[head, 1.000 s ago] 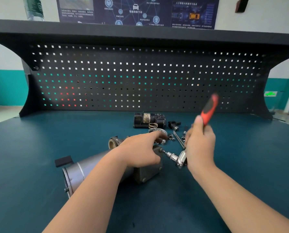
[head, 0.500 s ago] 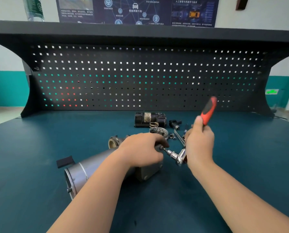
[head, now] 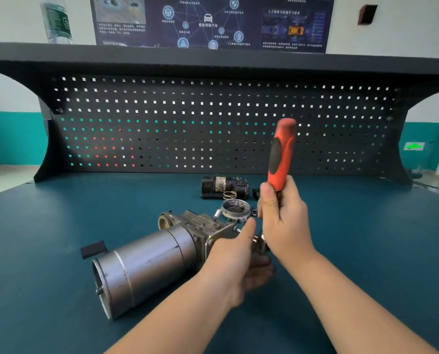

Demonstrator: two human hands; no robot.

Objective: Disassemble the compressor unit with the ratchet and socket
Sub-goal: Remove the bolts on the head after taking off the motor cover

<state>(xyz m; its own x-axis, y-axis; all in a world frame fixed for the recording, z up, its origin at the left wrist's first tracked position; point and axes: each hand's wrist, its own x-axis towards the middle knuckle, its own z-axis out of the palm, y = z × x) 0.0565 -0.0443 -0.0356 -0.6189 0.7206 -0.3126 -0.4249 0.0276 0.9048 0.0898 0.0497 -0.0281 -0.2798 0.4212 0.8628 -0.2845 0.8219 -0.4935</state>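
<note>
The compressor unit (head: 149, 261), a grey metal cylinder with a cast head, lies on its side on the blue bench. My right hand (head: 282, 221) grips the ratchet by its red and black handle (head: 281, 154), which stands almost upright. The ratchet's metal head (head: 260, 241) sits between my hands at the compressor's right end. My left hand (head: 236, 259) is cupped round that head and socket, thumb pointing up, fingers curled underneath. The socket itself is hidden by my hands.
Loose parts lie behind the compressor: a black motor part (head: 223, 187), a spring (head: 230, 194), a round cover (head: 235, 208) and a small nut (head: 254, 213). A black block (head: 93, 249) lies left of the cylinder. The pegboard (head: 213, 123) closes the back.
My left hand left the top of the compressor body and went to its right end, under the ratchet head. The ratchet handle swung up to near vertical.
</note>
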